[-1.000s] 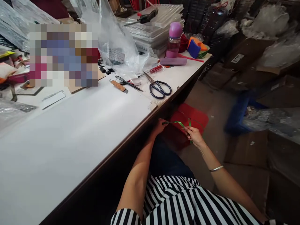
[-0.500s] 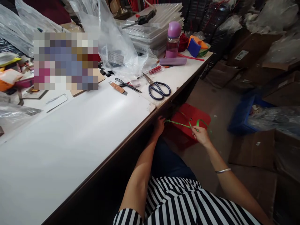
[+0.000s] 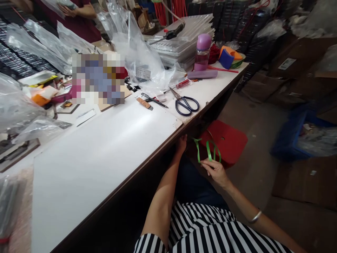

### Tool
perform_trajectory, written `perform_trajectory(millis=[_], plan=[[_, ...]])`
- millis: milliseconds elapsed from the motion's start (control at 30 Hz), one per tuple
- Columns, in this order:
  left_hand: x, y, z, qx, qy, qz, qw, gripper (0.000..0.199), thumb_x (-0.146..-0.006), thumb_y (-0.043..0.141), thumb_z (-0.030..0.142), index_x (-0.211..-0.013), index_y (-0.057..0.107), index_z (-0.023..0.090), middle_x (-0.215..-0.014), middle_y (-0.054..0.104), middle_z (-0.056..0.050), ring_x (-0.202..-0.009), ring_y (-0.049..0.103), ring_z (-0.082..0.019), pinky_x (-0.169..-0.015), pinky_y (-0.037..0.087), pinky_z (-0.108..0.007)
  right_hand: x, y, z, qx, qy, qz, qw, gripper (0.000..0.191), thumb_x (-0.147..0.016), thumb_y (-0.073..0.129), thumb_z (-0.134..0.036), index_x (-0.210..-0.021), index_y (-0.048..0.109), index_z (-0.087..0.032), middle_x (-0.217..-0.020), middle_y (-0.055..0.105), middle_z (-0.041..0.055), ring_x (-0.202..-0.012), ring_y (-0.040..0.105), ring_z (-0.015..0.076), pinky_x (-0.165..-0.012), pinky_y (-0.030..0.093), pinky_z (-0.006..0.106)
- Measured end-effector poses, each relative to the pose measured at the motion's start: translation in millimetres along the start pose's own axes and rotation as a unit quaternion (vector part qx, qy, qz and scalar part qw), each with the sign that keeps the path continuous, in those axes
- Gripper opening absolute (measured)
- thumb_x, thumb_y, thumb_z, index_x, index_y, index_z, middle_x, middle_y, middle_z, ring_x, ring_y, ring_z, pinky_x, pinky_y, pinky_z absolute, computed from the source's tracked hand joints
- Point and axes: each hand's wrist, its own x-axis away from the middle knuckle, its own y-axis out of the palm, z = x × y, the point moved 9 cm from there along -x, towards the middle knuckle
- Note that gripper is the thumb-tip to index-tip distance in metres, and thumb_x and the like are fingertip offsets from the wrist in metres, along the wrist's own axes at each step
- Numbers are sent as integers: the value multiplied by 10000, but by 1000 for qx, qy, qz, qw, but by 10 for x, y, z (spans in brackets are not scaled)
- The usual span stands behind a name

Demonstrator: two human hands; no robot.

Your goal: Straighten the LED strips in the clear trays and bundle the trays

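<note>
My right hand (image 3: 216, 173) pinches a thin green ribbon (image 3: 209, 151) between thumb and fingertips, in front of the table's edge. From the pinch the ribbon rises in loose loops over a red stool (image 3: 226, 140). Its far part reaches up toward the shadow beside the table. My left hand (image 3: 181, 143) is low at the table's front edge, partly under it. Its fingers are dark and mostly hidden, so whether they touch the ribbon does not show.
On the white table (image 3: 105, 151) lie scissors (image 3: 186, 105), a pen (image 3: 155, 100), a cutter blade (image 3: 144, 103) and a red-handled screwdriver (image 3: 182, 83). A pink-capped bottle (image 3: 202, 52) stands farther back. A blue crate (image 3: 289, 137) and cardboard boxes (image 3: 302, 182) are at right. Another person's hand (image 3: 67, 10) shows top left.
The ribbon was stretched taut between my hands and now hangs slack in loops. My right hand has come down and nearer to me. The view has shifted leftward.
</note>
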Motion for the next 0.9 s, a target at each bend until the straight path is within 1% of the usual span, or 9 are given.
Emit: perform_trajectory(millis=[100, 167, 267, 367, 467, 533, 633, 800, 900], plan=[[81, 168, -126, 57, -73, -76, 993, 336, -905, 502, 415, -1076, 578, 135, -978, 629, -61, -809, 618, -145, -720, 536, -339, 18, 109, 7, 35, -20, -2, 999, 286, -838, 565, -412, -913, 743, -201, -884, 699, 77, -675, 642, 165, -612, 535, 279], [186, 300, -175, 97, -106, -131, 981, 364, -903, 492, 449, -1049, 588, 129, -941, 636, -57, -779, 621, -141, -699, 537, -332, -12, 138, 44, 59, -26, 3, 998, 299, -847, 541, -414, -929, 740, -206, -920, 704, 85, -823, 660, 206, -755, 538, 328], [313, 392, -134, 165, -109, -178, 964, 398, -910, 465, 474, -1065, 587, 128, -933, 648, -60, -774, 631, -143, -710, 538, -342, -59, 161, 113, 98, -20, 2, 995, 302, -847, 524, -402, -941, 736, -208, -949, 703, 86, -854, 659, 225, -812, 520, 363], [354, 332, 1, 234, -76, -183, 952, 367, -912, 486, 407, -1137, 561, 128, -971, 664, -80, -821, 647, -157, -767, 530, -354, -59, 148, 182, 134, -4, 0, 991, 304, -846, 510, -385, -932, 735, -198, -926, 706, 86, -812, 663, 233, -783, 520, 365], [380, 257, 118, 283, -49, -196, 937, 332, -863, 566, 277, -1157, 569, 124, -990, 686, -112, -873, 661, -176, -835, 505, -350, -35, 99, 266, 163, 13, 9, 987, 347, -856, 472, -390, -930, 732, -173, -886, 709, 102, -763, 662, 243, -746, 519, 374], [401, 237, 151, 302, -41, -209, 929, 342, -831, 600, 235, -1159, 581, 138, -979, 695, -109, -858, 667, -178, -844, 498, -352, -30, 71, 327, 177, 21, 17, 984, 376, -860, 451, -396, -937, 730, -157, -869, 709, 112, -749, 660, 249, -741, 514, 383], [420, 244, 141, 309, -37, -219, 925, 327, -809, 638, 214, -1128, 599, 155, -929, 694, -76, -799, 660, -150, -820, 503, -338, -48, 76, 386, 190, 23, 20, 981, 395, -861, 437, -393, -949, 728, -141, -868, 707, 125, -751, 658, 253, -737, 508, 385], [405, 311, 65, 281, -39, -229, 931, 144, -838, 624, 241, -908, 618, 115, -831, 647, -17, -729, 616, -120, -728, 525, -320, -78, 218, 339, 186, 2, -3, 983, 365, -866, 442, -369, -945, 731, -159, -907, 710, 117, -800, 660, 248, -747, 508, 368], [385, 321, 34, 270, -37, -223, 936, 145, -857, 602, 250, -918, 605, 119, -851, 629, -13, -747, 610, -118, -703, 527, -305, -70, 324, 273, 176, -12, -23, 984, 356, -873, 444, -362, -961, 728, -165, -926, 710, 109, -841, 662, 246, -779, 509, 370]])
